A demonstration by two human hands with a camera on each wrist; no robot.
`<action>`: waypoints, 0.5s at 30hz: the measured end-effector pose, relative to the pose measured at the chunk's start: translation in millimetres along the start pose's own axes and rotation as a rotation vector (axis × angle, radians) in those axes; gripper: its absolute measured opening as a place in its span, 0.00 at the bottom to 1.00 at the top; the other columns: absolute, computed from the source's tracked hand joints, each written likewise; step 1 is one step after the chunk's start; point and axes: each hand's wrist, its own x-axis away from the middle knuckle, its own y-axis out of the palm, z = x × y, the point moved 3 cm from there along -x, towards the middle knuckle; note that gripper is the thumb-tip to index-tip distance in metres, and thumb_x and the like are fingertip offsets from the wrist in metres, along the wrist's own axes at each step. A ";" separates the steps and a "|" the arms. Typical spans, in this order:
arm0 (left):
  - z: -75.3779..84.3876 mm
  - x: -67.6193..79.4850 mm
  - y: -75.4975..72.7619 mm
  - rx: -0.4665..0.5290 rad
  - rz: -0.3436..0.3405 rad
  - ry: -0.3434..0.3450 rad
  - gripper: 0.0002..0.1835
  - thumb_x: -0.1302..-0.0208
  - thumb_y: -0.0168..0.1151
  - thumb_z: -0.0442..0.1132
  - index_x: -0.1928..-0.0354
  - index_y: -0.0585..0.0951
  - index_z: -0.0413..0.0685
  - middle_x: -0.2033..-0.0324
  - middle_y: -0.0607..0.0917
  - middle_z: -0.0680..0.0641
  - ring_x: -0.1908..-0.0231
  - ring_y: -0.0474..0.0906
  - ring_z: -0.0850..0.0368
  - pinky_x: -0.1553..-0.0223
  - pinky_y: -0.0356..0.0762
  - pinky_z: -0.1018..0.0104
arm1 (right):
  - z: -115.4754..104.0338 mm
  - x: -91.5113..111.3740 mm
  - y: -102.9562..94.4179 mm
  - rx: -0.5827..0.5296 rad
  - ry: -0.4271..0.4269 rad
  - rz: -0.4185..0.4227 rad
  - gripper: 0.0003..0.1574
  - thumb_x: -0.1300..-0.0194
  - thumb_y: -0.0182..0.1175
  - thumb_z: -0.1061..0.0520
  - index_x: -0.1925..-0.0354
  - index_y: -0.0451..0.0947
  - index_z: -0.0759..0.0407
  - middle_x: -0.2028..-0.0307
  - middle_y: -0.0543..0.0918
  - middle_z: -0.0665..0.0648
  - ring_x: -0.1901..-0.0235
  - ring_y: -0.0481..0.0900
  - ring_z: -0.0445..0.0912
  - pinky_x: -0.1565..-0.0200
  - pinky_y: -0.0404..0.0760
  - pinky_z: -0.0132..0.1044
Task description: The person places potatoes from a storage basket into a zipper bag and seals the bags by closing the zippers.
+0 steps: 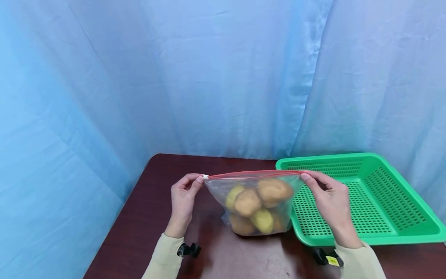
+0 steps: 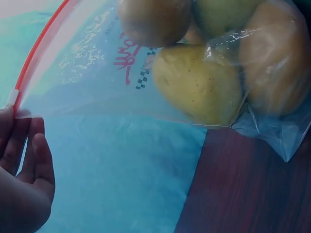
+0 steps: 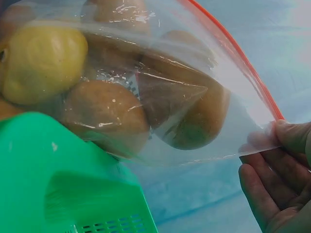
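Observation:
A clear zip bag [image 1: 217,190] with a red zip strip hangs between my two hands, its lower part at the dark table. Inside are several brown and yellow potatoes [image 1: 248,202]. My left hand [image 1: 182,197] pinches the bag's left top corner, at the white slider [image 1: 205,177]. The right top corner is pinched between thumb and fingers of my right hand [image 1: 332,199]. In the left wrist view, pink lettering shows on the bag beside a yellow potato [image 2: 199,85]. The red strip [image 3: 238,51] is stretched toward my right thumb in the right wrist view.
A green perforated plastic basket [image 1: 404,228] stands on the right of the table, partly behind the bag and my right hand. The dark wood table [image 1: 146,217] has its left edge beside a blue curtain [image 1: 223,77] that hangs around the back and left.

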 end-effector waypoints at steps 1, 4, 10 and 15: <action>1.2 0.7 2.3 -0.019 0.000 0.010 0.07 0.32 0.68 0.30 0.56 0.87 0.31 0.64 0.89 0.54 0.65 0.83 0.58 0.59 0.83 0.67 | 1.5 0.6 -2.2 0.002 0.014 0.001 0.12 0.29 0.68 0.55 0.51 0.89 0.58 0.62 0.90 0.45 0.67 0.82 0.34 0.65 0.75 0.23; 4.2 2.5 8.0 -0.063 0.005 0.049 0.06 0.32 0.69 0.31 0.57 0.88 0.35 0.64 0.89 0.49 0.66 0.82 0.58 0.61 0.82 0.69 | 4.2 2.4 -6.4 0.017 0.042 -0.003 0.14 0.28 0.67 0.52 0.50 0.89 0.59 0.62 0.90 0.45 0.67 0.82 0.36 0.65 0.75 0.24; 7.8 3.6 14.6 -0.102 0.014 0.114 0.05 0.32 0.70 0.32 0.59 0.88 0.36 0.64 0.88 0.41 0.67 0.82 0.54 0.64 0.79 0.74 | 2.5 0.1 -7.5 0.037 -0.004 -0.077 0.16 0.26 0.65 0.51 0.44 0.86 0.55 0.56 0.88 0.45 0.60 0.83 0.34 0.58 0.76 0.21; 12.3 3.3 21.0 -0.092 0.011 0.151 0.04 0.32 0.68 0.30 0.60 0.86 0.33 0.65 0.87 0.38 0.67 0.80 0.59 0.64 0.77 0.75 | -16.3 -3.5 -2.0 0.022 -0.181 0.001 0.21 0.31 0.70 0.59 0.41 0.85 0.53 0.46 0.87 0.52 0.50 0.79 0.27 0.48 0.71 0.18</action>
